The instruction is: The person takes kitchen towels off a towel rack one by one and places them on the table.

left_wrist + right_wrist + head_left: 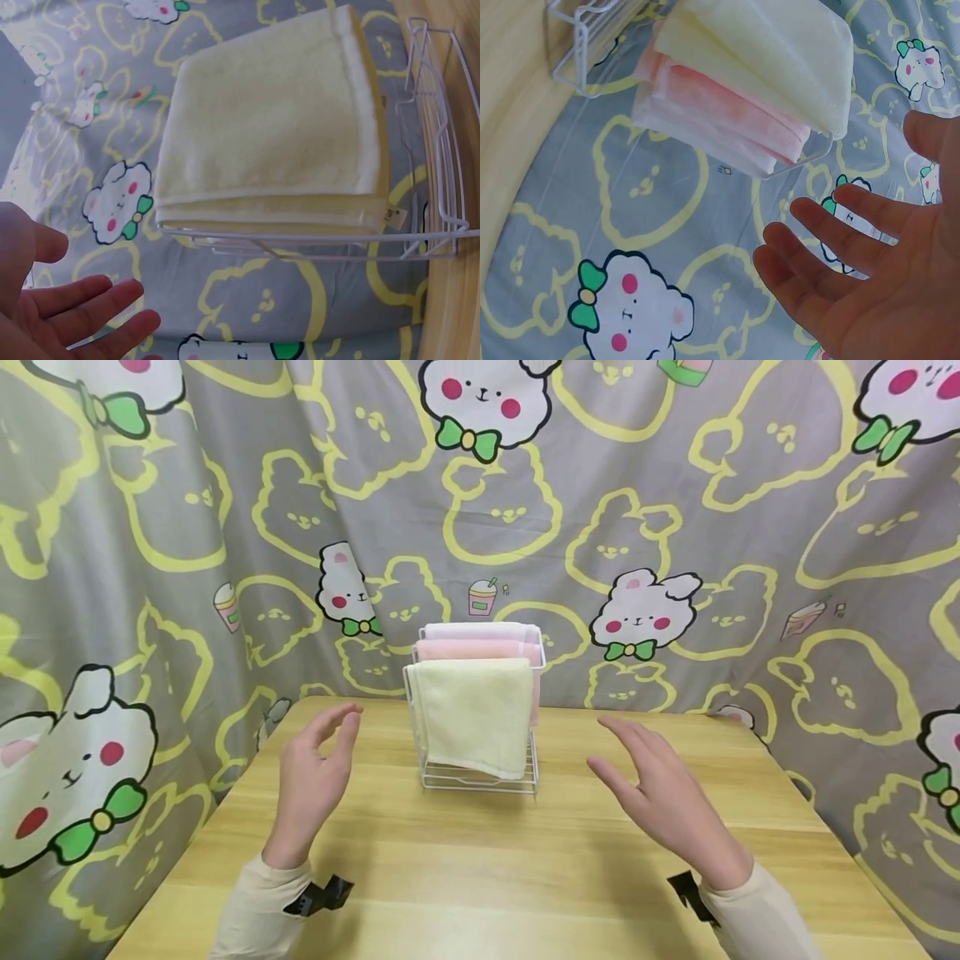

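A white wire rack (480, 783) stands near the far edge of the table, with folded towels draped over its bars. In front hangs a pale yellow towel (474, 714); behind it come a pink towel (480, 649) and a white towel (480, 631). My left hand (317, 777) hovers to the left of the rack, thumb and fingers apart, holding nothing. To the right of the rack my right hand (663, 789) is held over the table, its fingers extended and nothing in them. In the left wrist view, a small tag (395, 218) shows at the yellow towel's edge.
The light wood table (480, 877) runs back to a grey curtain (517, 527) printed with yellow outlines and white cartoon animals. The curtain also lines both sides. A black strap (318, 897) is on the left sleeve and another black strap (693, 897) on the right.
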`<state>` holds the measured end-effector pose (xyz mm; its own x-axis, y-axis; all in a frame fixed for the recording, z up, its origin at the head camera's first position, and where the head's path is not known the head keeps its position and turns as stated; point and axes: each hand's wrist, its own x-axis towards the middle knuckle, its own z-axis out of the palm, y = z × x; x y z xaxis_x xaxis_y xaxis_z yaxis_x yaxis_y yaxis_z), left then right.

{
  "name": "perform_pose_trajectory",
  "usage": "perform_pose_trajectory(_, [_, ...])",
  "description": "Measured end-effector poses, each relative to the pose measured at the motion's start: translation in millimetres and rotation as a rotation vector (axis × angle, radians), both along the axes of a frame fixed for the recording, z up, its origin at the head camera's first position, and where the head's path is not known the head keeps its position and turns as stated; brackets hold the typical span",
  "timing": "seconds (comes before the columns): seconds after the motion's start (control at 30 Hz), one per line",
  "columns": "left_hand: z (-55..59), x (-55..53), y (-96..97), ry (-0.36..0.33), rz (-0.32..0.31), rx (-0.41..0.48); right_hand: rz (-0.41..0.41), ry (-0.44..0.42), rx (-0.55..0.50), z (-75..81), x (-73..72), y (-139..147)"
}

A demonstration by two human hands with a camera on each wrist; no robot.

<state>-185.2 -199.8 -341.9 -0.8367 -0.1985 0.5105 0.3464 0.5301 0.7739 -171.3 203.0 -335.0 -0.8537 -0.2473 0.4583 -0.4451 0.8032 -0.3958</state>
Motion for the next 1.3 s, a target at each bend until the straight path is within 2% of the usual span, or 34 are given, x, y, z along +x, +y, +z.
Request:
perform_pose_trajectory(0.17, [-5.1,-7.2,-0.2,0.009,-0.017,-0.020,0.019,0.027,-0.016,9.5,-12.4,-8])
perform_pose_trajectory(0.4, [-7.3,-17.7,3.7,-0.012,0.017,-0.019,0.035,0.044,-0.032,24.2,-23.5,-21])
perform_pose_trajectory(0.63, [-10.2,-30.4,9.4,-0.011,-0.045,0.059,0.064,0.128,-0.066,32.9,-37.9,-39])
perform_pose_trajectory(0.9, [-23.2,-46.1,9.0,-0.055,-0.089,0.082,0.103,0.168,-0.103,43.5,-54.1,-60])
perform_pose_trajectory(1.3, [-33.5,-57.9,12.1,-0.033,-0.090,0.105,0.169,0.235,-0.099,63.6,-66.9,-84])
